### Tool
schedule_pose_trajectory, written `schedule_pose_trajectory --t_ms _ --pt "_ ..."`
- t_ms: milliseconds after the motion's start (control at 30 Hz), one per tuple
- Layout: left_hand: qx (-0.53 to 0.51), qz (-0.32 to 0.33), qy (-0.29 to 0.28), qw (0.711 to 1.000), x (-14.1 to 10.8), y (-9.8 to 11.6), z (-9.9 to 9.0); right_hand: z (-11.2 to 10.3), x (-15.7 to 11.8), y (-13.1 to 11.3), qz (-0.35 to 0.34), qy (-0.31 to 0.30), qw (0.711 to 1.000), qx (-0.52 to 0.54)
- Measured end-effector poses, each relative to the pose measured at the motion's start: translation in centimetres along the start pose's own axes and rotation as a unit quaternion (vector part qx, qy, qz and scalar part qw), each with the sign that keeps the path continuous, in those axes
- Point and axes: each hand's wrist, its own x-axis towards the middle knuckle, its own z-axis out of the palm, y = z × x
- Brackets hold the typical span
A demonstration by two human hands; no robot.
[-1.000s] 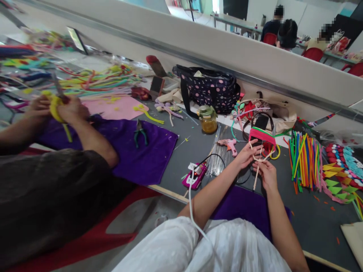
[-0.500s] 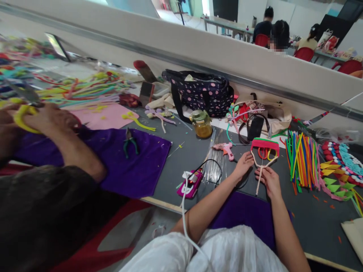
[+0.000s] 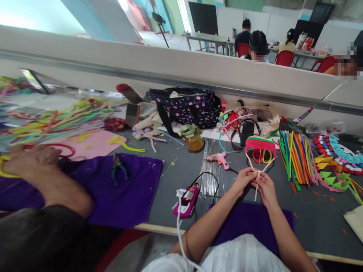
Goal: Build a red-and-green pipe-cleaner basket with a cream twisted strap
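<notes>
A craft piece [image 3: 260, 147] with a red and green band on top and pale cream stems stands upright before me. Its stems meet in a knot, below which a short stem hangs down. My left hand [image 3: 244, 179] pinches the joint from the left. On the other side, my right hand [image 3: 265, 186] has its fingers closed on the same joint and stem. Both hands nearly touch. Behind the piece, red and yellow scissors handles [image 3: 267, 156] show. A pink glue gun [image 3: 222, 160] lies to the left of my hands.
Coloured pipe cleaners [image 3: 300, 160] lie at right, clear strips [image 3: 209, 170] and a magenta power strip [image 3: 186, 201] at left. A jar [image 3: 192, 139] stands before a dark patterned bag [image 3: 193, 107]. Another person's hand [image 3: 31, 162] is at far left, near green pliers [image 3: 119, 169].
The view has shifted. My left hand has moved from the piece's left side down to the joint, beside my right hand. The other person's scissors are no longer in view.
</notes>
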Motion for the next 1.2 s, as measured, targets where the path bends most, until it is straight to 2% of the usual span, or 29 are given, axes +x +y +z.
schedule_pose_trajectory --t_ms 133,233,300,400,533,667,767,867,967,1067,1200 --pt "0.025 0.026 0.018 0.999 -0.2 0.6 0.5 0.9 -0.3 -0.4 -0.019 -0.022 0.998 -0.058" --pt "0.019 0.04 0.029 0.999 -0.3 1.2 0.4 0.7 -0.1 -1.4 -0.039 -0.024 0.99 -0.131" --pt "0.001 0.043 0.039 0.998 -0.4 1.6 0.4 0.2 0.4 -2.5 -0.076 0.026 0.985 -0.153" --pt "-0.021 0.039 0.05 0.998 -0.7 2.0 0.5 -0.7 1.5 -4.4 -0.129 0.127 0.975 -0.13" --pt "-0.028 0.041 0.04 0.998 -1.3 2.2 0.9 -1.2 3.2 -6.3 -0.125 0.147 0.979 -0.072" --pt "-0.012 0.055 0.05 0.997 -1.6 2.5 1.0 -0.9 3.5 -6.3 -0.131 0.158 0.978 -0.043" --pt "0.013 0.085 0.064 0.994 -1.3 2.9 0.9 -0.3 2.1 -5.2 -0.115 0.124 0.981 -0.098" --pt "0.046 0.131 0.075 0.987 -0.5 3.4 0.9 0.6 -0.3 -3.2 -0.051 0.023 0.977 -0.203" --pt "0.079 0.171 0.082 0.979 0.5 3.6 1.3 1.7 -2.4 -1.1 -0.019 -0.06 0.968 -0.243" --pt "0.101 0.191 0.06 0.975 1.5 3.6 2.1 2.2 -3.0 0.1 -0.038 -0.063 0.969 -0.234" --pt "0.058 0.177 0.012 0.982 2.4 3.3 2.7 1.7 -1.6 -0.7 -0.106 -0.009 0.973 -0.205"
